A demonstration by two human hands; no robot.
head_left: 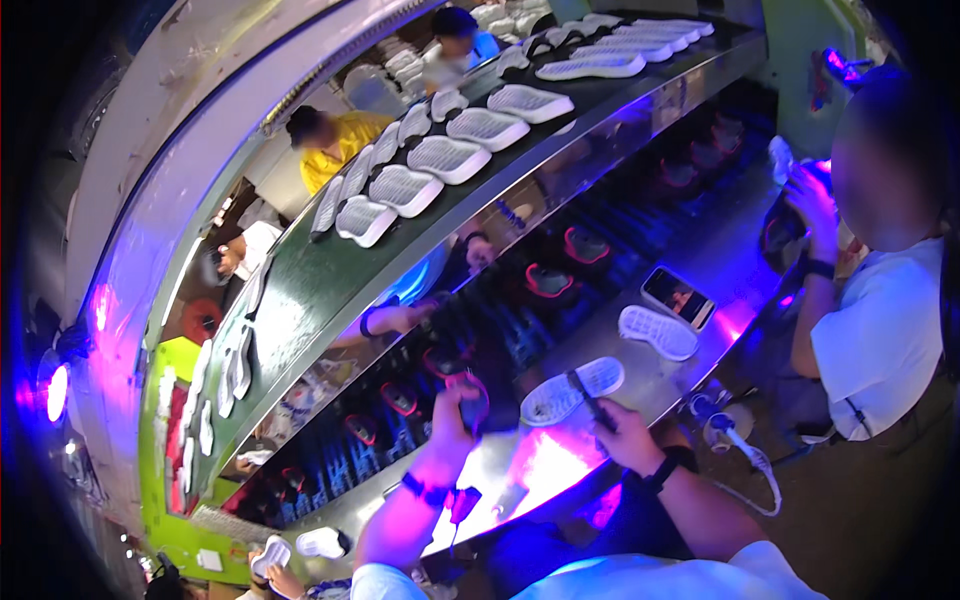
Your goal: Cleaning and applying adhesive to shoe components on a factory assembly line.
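My left hand (452,422) is closed on a dark shoe upper (497,392) with a pinkish-red collar; its far end blends into the shadow behind. My right hand (632,442) grips a dark brush (590,396), whose head lies across a white shoe sole (545,402). That sole rests tilted on the shiny metal worktop (650,385), close to the upper. Further right lies a second white sole (657,332), beside a phone (680,296) with a lit screen.
Beyond the worktop runs a dark rack with several red-collared shoes (549,280). Above it, a green conveyor (300,275) carries rows of white soles (448,160). A co-worker (880,300) sits at my right, holding a shoe part; others are across the belt. Purple light glares on the metal.
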